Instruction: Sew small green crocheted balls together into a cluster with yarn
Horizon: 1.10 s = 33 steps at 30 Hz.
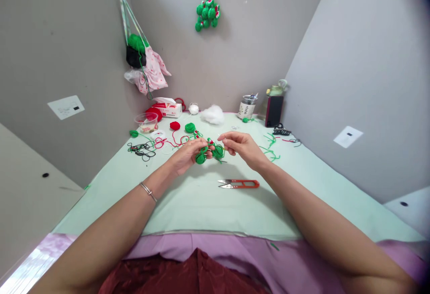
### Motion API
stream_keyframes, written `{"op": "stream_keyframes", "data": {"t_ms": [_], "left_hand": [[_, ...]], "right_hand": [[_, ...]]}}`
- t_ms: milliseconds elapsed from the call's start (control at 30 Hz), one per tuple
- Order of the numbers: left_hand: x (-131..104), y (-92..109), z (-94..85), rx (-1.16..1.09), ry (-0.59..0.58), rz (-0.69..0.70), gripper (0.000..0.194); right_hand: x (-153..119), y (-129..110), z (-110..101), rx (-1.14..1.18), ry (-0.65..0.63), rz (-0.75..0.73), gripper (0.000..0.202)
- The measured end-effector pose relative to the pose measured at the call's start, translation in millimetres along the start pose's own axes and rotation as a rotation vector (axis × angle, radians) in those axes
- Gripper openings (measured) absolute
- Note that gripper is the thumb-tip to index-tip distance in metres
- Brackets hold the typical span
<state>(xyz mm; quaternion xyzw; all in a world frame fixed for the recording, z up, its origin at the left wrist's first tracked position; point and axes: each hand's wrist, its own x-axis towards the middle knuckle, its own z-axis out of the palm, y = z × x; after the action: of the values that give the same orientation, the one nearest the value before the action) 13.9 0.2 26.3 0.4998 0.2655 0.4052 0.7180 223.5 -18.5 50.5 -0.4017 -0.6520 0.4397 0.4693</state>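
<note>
Crochetwork (200, 158) in green, red and white is pinched in the left hand's (189, 155) grip, bulging out below and to the right of its fingers, which hide part of it. Just beside, the right hand (242, 148) curls its fingertips; whether that grip holds anything is too small to tell. Orange-handled snips (241, 183) lie nearer the body than both grips, on the desk (215, 215).

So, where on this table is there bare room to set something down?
Free: the tabletop between the orange snips and its near edge, and outside the left forearm and right forearm. Crowded: the back, from the black cord past the white fluff to the green bottle.
</note>
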Motion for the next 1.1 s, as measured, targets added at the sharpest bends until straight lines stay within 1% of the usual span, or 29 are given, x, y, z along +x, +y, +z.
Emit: {"op": "stream_keyframes", "data": {"t_ms": [133,200,267,300,367,433,467,533,600,667,733,867,933,1000,1100], "left_hand": [[-1,-1,3.4,0.061,0.001,0.013,0.023],[-3,-2,6.3,0.137,-0.007,0.009,0.023],[-4,-3,9.0,0.201,-0.036,-0.004,0.023],[-4,-3,9.8,0.217,-0.048,-0.01,0.023],[-4,-2,10.2,0.208,-0.043,-0.017,0.022],[-4,-2,8.8,0.178,-0.015,-0.008,0.02],[-3,-1,7.7,0.162,-0.001,0.0,0.018],[-2,0,5.3,0.126,0.018,0.02,0.017],[-1,0,3.0,0.083,0.034,0.037,0.016],[0,0,1.0,0.045,0.045,0.042,0.018],[0,1,-1.0,0.02,0.044,0.044,0.019],[0,3,-3.2,0.015,0.022,0.052,0.021],[-1,4,-2.4,0.025,0.002,0.055,0.02],[-3,5,-0.6,0.05,-0.021,0.052,0.019],[-5,7,2.3,0.098,-0.053,0.048,0.017]], "right_hand": [[-2,0,4,-0.126,-0.001,-0.03,0.034],[-3,1,6,-0.177,-0.038,-0.033,0.035],[-3,2,8,-0.2,-0.091,-0.006,0.034],[-3,2,8,-0.199,-0.093,0.021,0.033],[-1,3,8,-0.167,-0.034,0.078,0.032],[1,4,7,-0.104,0.05,0.121,0.03],[2,4,6,-0.069,0.071,0.134,0.028],[3,5,5,-0.006,0.069,0.153,0.026],[4,5,4,0.04,0.029,0.168,0.026],[4,6,3,0.066,-0.021,0.176,0.031],[5,7,1,0.061,-0.03,0.167,0.036],[6,9,-5,0.011,0.075,0.091,0.039],[5,7,-5,-0.028,0.089,0.041,0.039],[3,4,-3,-0.094,0.037,-0.001,0.038],[-2,0,3,-0.225,-0.123,-0.061,0.036]]}}
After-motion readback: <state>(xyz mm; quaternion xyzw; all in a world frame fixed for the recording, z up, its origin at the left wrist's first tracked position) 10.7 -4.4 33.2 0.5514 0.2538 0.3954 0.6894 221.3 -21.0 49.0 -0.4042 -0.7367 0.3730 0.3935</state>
